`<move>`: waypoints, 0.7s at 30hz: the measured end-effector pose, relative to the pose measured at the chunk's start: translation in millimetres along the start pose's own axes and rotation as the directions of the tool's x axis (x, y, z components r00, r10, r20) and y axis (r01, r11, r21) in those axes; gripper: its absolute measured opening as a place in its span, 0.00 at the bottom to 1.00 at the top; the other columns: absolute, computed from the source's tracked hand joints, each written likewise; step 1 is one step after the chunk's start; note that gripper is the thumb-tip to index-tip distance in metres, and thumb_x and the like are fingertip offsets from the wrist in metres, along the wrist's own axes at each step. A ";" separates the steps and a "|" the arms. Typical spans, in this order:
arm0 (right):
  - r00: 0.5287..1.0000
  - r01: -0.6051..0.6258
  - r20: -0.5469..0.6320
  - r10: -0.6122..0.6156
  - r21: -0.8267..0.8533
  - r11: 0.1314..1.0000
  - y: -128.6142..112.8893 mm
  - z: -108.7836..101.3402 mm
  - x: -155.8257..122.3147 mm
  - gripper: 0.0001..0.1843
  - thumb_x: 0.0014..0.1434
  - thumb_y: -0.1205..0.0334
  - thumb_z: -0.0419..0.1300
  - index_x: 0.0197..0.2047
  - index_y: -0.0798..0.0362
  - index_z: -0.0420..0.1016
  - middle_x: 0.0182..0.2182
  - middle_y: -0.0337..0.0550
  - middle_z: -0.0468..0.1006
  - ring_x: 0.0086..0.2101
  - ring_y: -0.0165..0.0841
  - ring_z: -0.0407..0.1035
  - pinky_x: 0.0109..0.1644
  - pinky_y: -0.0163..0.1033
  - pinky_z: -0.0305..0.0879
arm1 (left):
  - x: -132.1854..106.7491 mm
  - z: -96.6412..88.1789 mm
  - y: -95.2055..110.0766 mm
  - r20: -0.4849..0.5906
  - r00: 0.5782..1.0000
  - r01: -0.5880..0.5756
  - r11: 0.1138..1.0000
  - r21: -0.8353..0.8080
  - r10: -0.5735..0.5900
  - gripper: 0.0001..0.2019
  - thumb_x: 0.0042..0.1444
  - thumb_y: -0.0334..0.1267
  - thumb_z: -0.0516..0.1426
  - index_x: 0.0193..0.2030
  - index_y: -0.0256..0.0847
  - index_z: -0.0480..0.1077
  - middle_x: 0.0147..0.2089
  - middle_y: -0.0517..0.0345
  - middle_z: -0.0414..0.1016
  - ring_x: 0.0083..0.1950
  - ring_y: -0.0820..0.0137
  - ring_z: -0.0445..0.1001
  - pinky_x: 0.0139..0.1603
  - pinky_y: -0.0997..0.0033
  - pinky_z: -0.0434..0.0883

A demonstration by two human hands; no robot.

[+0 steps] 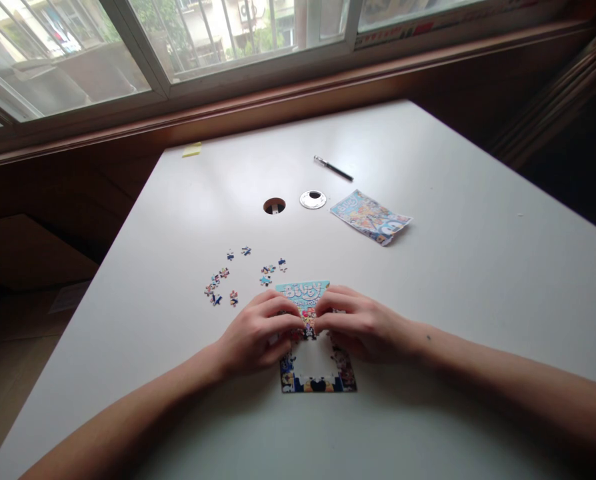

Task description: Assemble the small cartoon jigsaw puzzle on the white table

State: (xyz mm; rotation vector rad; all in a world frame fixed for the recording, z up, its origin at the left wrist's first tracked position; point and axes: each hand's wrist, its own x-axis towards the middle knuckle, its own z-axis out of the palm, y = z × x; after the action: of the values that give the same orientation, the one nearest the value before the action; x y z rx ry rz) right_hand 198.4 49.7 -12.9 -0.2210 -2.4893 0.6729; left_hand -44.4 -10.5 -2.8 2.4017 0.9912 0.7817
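A partly assembled jigsaw puzzle [318,385] lies flat on the white table, its border and upper part joined around a bare white middle. Bright lettering runs along its top edge. My left hand [263,331] is bent over the puzzle's left side, with the fingertips on the pieces near the upper middle. From the other side my right hand [365,323] curls over it, its fingertips close to the left ones. Both hands are closed on the puzzle; the thumbs are partly hidden, and any single piece between the fingers cannot be made out.
Several loose puzzle pieces [215,283] lie to the left, with more pieces [267,273] just beyond my left hand. A creased picture sheet [371,217], a pen [333,168], a round metal cover [313,199], a cable hole [275,206] and a yellow note [192,150] are farther back.
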 end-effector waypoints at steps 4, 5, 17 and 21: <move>1.000 0.005 0.005 -0.005 -0.005 1.000 0.1 -0.7 0.0 0.18 0.58 0.77 0.55 0.48 0.52 0.75 0.37 0.46 0.72 0.36 0.33 0.61 0.42 0.41 0.62 | 0.2 -0.9 2.8 0.010 1.000 -0.014 0.999 0.030 0.014 0.13 0.55 0.27 0.57 0.47 0.43 0.73 0.45 0.53 0.74 0.46 0.65 0.67 0.49 0.60 0.71; 1.000 0.015 0.016 -0.015 -0.019 1.000 -0.2 -0.9 0.6 0.17 0.58 0.76 0.55 0.48 0.52 0.75 0.37 0.46 0.72 0.35 0.33 0.60 0.41 0.41 0.62 | 0.2 -1.1 3.3 0.011 1.000 -0.020 0.999 0.036 0.020 0.13 0.55 0.28 0.57 0.46 0.43 0.73 0.45 0.53 0.74 0.46 0.65 0.67 0.49 0.60 0.71; 0.997 0.017 0.071 -0.007 -0.142 0.990 -4.6 -1.3 2.2 0.14 0.63 0.71 0.53 0.49 0.52 0.74 0.39 0.48 0.73 0.38 0.36 0.60 0.44 0.44 0.61 | 0.3 1.6 4.5 0.010 0.999 -0.050 0.996 0.072 0.049 0.10 0.56 0.27 0.57 0.43 0.42 0.73 0.45 0.52 0.73 0.47 0.65 0.66 0.51 0.60 0.71; 0.995 0.000 0.095 0.016 -0.163 0.987 -5.1 -2.0 1.4 0.14 0.64 0.70 0.52 0.50 0.50 0.73 0.42 0.48 0.72 0.42 0.37 0.61 0.47 0.46 0.60 | -2.5 3.8 2.9 0.001 0.998 -0.056 0.992 0.114 0.057 0.12 0.56 0.27 0.56 0.46 0.42 0.72 0.48 0.51 0.72 0.50 0.63 0.67 0.53 0.57 0.70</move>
State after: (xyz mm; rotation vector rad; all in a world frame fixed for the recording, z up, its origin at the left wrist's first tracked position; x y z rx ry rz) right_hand 198.2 46.5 -8.2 -0.2649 -2.6398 0.4943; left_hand -42.0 -14.9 -4.9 2.5368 0.9977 0.7669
